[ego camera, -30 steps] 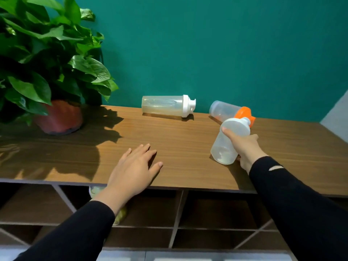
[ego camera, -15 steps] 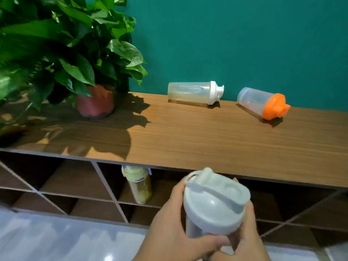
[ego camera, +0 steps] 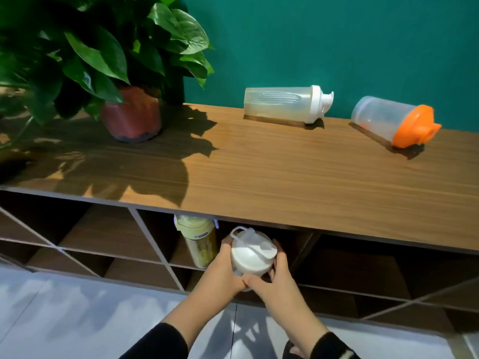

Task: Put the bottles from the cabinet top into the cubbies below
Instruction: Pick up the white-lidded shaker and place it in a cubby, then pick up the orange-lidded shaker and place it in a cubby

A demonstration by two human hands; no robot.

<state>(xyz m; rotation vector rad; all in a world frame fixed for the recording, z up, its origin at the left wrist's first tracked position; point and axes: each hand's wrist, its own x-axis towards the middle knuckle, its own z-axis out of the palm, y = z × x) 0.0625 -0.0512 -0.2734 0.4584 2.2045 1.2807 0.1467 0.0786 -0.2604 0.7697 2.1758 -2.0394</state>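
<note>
My left hand [ego camera: 224, 274] and my right hand [ego camera: 274, 279] both grip a white-lidded shaker bottle [ego camera: 250, 255], held upright at the mouth of an upper cubby [ego camera: 293, 244] under the cabinet top. A yellow-green bottle [ego camera: 199, 239] stands in the same cubby, just left of it. On the wooden cabinet top [ego camera: 259, 172] a clear bottle with a white cap [ego camera: 285, 103] lies on its side near the wall. To its right a clear bottle with an orange lid [ego camera: 394, 121] also lies tipped over.
A potted plant [ego camera: 129, 112] with large green leaves stands at the back left of the cabinet top and shades it. Diagonal dividers split the cubbies [ego camera: 85, 237] below. A pale tiled floor [ego camera: 77, 314] runs in front. A teal wall [ego camera: 337, 42] is behind.
I have lowered the white-lidded bottle from the cabinet top to the cubby opening, and my left hand has joined my right on it. The camera view dropped and drew closer.
</note>
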